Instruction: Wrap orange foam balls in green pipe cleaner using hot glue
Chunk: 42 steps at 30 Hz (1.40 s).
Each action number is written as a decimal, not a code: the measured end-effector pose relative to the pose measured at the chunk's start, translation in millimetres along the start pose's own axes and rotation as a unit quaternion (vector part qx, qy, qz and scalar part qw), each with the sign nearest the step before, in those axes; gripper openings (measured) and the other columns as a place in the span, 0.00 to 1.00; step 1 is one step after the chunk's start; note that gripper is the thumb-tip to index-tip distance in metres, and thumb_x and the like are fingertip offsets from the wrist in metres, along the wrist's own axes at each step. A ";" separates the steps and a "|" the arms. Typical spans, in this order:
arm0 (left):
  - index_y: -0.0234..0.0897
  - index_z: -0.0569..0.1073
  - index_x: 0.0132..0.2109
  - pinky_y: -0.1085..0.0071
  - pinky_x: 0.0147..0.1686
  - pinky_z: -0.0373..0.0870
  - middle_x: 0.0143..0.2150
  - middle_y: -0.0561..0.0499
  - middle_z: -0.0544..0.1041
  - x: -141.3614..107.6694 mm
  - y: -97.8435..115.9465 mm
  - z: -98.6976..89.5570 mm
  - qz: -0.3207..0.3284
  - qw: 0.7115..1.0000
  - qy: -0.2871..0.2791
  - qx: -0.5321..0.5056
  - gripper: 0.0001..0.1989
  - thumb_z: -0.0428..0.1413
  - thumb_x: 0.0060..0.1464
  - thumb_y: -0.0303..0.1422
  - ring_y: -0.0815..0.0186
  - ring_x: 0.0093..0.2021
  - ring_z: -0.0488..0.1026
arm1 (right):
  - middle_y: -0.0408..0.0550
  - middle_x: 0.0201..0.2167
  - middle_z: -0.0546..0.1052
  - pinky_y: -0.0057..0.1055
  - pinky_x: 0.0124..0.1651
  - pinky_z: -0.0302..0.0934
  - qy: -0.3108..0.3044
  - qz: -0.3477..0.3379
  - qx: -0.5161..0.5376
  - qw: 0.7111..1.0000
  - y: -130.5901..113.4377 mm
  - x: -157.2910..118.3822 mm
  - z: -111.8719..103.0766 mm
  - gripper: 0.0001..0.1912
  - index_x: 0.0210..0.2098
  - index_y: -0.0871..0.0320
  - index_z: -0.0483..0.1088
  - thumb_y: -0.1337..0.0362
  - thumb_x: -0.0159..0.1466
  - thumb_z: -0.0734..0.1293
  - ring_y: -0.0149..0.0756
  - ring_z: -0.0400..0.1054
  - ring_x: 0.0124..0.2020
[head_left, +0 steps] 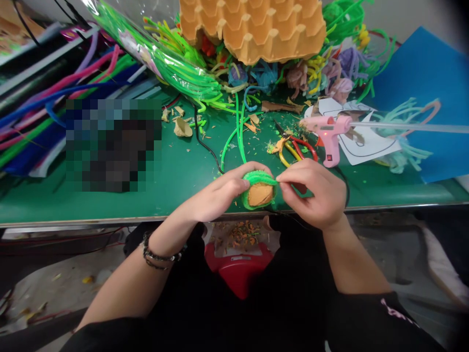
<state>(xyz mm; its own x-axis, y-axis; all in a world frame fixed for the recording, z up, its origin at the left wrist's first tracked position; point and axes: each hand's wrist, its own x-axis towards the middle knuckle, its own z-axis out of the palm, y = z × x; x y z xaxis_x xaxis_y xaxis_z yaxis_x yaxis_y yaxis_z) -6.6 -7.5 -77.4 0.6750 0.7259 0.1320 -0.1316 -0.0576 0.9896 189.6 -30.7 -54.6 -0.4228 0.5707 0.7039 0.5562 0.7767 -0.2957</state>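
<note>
Near the table's front edge, a small tan egg-carton cup (261,194) has a fuzzy green pipe cleaner (256,177) wound around it. My left hand (229,188) grips the wrapped cup from the left, thumb in front and fingers behind. On the other side, my right hand (315,190) pinches the pipe cleaner's end between thumb and forefinger. Long green stems (240,132) run back over the table from behind the cup. Just beyond my right hand lie scissors (296,149) with red and yellow handles.
A pink glue gun (330,134) with a clear stick rests on white paper (370,142) at right. An egg carton (252,29) sits atop pipe cleaners at the back. Bagged green pipe cleaners (176,78) and carton scraps (182,128) lie left. A black cord (200,134) crosses the green table (176,181).
</note>
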 end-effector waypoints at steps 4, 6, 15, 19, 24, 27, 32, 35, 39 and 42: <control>0.39 0.67 0.47 0.72 0.37 0.69 0.43 0.50 0.74 -0.5 3.8 -0.6 0.033 0.997 0.008 0.075 0.15 0.46 0.55 0.39 0.64 0.39 0.71 | 0.41 0.27 0.73 0.24 0.26 0.60 -0.012 0.081 0.041 0.996 -4.3 1.0 0.2 0.04 0.33 0.56 0.68 0.70 0.61 0.62 0.26 0.65 0.26; 0.38 0.67 0.47 0.71 0.40 0.68 0.43 0.49 0.74 -0.4 5.5 -1.6 0.063 0.989 0.016 0.135 0.15 0.45 0.56 0.38 0.64 0.41 0.70 | 0.41 0.26 0.72 0.23 0.24 0.58 -0.024 0.104 0.054 0.993 -5.3 1.4 0.4 0.04 0.31 0.57 0.67 0.69 0.61 0.61 0.25 0.64 0.25; 0.34 0.65 0.49 0.65 0.47 0.68 0.47 0.42 0.73 0.8 4.9 -1.9 0.157 0.935 0.050 0.313 0.17 0.43 0.57 0.37 0.61 0.45 0.71 | 0.39 0.23 0.72 0.25 0.27 0.56 -0.031 0.076 0.016 0.996 -2.4 2.1 2.0 0.07 0.27 0.57 0.64 0.69 0.62 0.61 0.23 0.61 0.22; 0.33 0.64 0.50 0.64 0.49 0.68 0.47 0.41 0.72 1.3 4.2 0.1 0.184 0.927 0.055 0.321 0.17 0.44 0.56 0.35 0.60 0.47 0.70 | 0.38 0.23 0.71 0.22 0.24 0.55 -0.040 0.094 0.035 0.994 -3.2 1.8 2.4 0.07 0.27 0.57 0.65 0.69 0.62 0.61 0.23 0.61 0.22; 0.35 0.63 0.51 0.63 0.49 0.68 0.48 0.41 0.72 1.0 5.6 0.7 0.202 0.923 0.050 0.325 0.17 0.45 0.55 0.34 0.60 0.48 0.70 | 0.36 0.19 0.67 0.21 0.22 0.54 -0.035 0.123 0.059 0.990 -4.7 2.2 4.0 0.08 0.25 0.58 0.65 0.68 0.61 0.62 0.22 0.59 0.19; 0.35 0.63 0.51 0.63 0.50 0.69 0.48 0.41 0.72 1.0 5.9 0.8 0.206 0.919 0.052 0.331 0.18 0.45 0.54 0.33 0.60 0.48 0.70 | 0.36 0.17 0.66 0.21 0.22 0.53 -0.014 0.132 0.055 0.990 -5.1 2.6 4.8 0.09 0.22 0.58 0.64 0.68 0.59 0.63 0.21 0.57 0.17; 0.34 0.63 0.51 0.63 0.50 0.69 0.48 0.41 0.71 1.2 4.6 1.7 0.215 0.914 0.052 0.339 0.19 0.45 0.52 0.30 0.60 0.48 0.69 | 0.36 0.17 0.66 0.21 0.21 0.53 -0.011 0.138 0.056 0.989 -5.1 3.2 4.4 0.09 0.21 0.58 0.64 0.68 0.58 0.64 0.21 0.57 0.17; 0.33 0.63 0.51 0.63 0.50 0.68 0.48 0.41 0.71 1.0 4.1 2.0 0.212 0.916 0.051 0.337 0.19 0.45 0.51 0.30 0.61 0.48 0.69 | 0.35 0.16 0.64 0.20 0.21 0.51 -0.018 0.139 0.059 0.988 -4.6 3.1 4.7 0.10 0.20 0.58 0.63 0.69 0.57 0.65 0.20 0.55 0.17; 0.35 0.63 0.52 0.63 0.50 0.68 0.49 0.42 0.71 0.6 4.3 2.6 0.196 0.927 0.052 0.315 0.18 0.45 0.54 0.32 0.61 0.48 0.69 | 0.34 0.16 0.62 0.20 0.21 0.50 -0.025 0.141 0.072 0.987 -4.2 3.2 6.5 0.11 0.20 0.59 0.62 0.70 0.57 0.65 0.19 0.53 0.17; 0.35 0.63 0.53 0.65 0.52 0.67 0.50 0.43 0.71 0.4 2.5 3.8 0.174 0.946 0.055 0.267 0.18 0.45 0.56 0.34 0.61 0.49 0.69 | 0.34 0.16 0.61 0.20 0.20 0.49 -0.013 0.148 0.084 0.985 -4.8 3.4 6.8 0.11 0.20 0.58 0.61 0.70 0.57 0.65 0.19 0.52 0.17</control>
<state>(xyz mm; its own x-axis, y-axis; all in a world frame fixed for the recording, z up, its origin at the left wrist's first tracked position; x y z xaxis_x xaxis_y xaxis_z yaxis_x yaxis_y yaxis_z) -4.0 -9.9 -74.7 0.5755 0.6642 0.4771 0.0735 -0.6230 0.7787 180.6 -30.7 -55.2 -0.2789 0.7842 0.5543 0.5324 0.6067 -0.5904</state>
